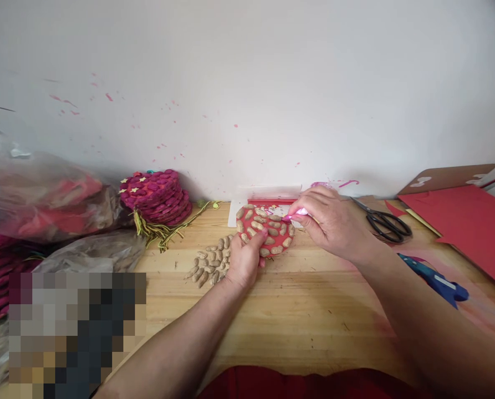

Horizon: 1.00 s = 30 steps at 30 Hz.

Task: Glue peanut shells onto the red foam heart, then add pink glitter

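A red heart-shaped piece (277,241) covered with peanut shells lies on the wooden table (297,310). My left hand (244,260) grips its near left edge, fingers closed on it. My right hand (332,221) hovers over its right side, fingers pinched on a small pink tool (297,213) whose tip touches the heart near a peanut. A loose pile of peanuts (209,265) lies just left of my left hand.
Black scissors (385,223) lie right of my right hand. A blue glue gun (434,279) and red sheets (467,224) sit at the right. A stack of dark red finished pieces (158,197) and plastic bags (43,194) fill the left. A white wall (247,94) stands behind.
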Available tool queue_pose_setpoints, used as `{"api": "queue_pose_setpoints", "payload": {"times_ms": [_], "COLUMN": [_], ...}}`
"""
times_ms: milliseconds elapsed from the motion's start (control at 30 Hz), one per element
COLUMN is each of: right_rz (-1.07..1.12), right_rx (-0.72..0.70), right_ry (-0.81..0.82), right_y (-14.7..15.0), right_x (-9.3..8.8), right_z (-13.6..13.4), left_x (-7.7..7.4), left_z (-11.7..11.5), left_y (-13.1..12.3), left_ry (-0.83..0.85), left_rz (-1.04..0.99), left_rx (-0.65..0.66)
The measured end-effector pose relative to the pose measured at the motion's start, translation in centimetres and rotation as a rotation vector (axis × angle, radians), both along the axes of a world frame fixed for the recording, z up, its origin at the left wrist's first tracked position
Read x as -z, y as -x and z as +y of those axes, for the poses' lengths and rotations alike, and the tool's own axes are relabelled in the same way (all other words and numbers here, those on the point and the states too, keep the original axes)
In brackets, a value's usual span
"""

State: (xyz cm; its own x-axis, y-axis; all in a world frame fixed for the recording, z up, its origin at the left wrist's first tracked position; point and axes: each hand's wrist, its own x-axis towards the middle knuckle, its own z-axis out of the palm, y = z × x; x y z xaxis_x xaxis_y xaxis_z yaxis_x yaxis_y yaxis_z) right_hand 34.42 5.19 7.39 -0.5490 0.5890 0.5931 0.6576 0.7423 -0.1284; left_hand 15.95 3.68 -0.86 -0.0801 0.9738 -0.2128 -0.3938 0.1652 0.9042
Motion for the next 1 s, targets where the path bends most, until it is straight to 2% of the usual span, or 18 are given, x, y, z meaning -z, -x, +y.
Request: {"api": "queue_pose_setpoints", "payload": {"times_ms": [233,467,800,1000], "right_rz": [0.031,0.061,0.077,0.069], "right_rx": [-0.016,-0.026,0.036,0.047], "right_ry": [0.035,0.058,0.073,0.107], "right_y": [-0.2,-1.0,-1.7,-1.9], "right_x": [-0.2,-0.1,-0.7,-0.3], "right_z": [0.0,0.3,0.2,0.4], "left_x": [-0.1,-0.3,-0.2,-0.2], "left_z": [-0.1,0.2,0.1,0.0], "left_y": [0.1,0.2,0.1,0.1], "left_ry": [0.011,0.039,0.049,0.032], "left_rz": [0.007,-0.025,-0.018,-0.023], "left_rx": [0.024,-0.01,0.002,-0.001]}}
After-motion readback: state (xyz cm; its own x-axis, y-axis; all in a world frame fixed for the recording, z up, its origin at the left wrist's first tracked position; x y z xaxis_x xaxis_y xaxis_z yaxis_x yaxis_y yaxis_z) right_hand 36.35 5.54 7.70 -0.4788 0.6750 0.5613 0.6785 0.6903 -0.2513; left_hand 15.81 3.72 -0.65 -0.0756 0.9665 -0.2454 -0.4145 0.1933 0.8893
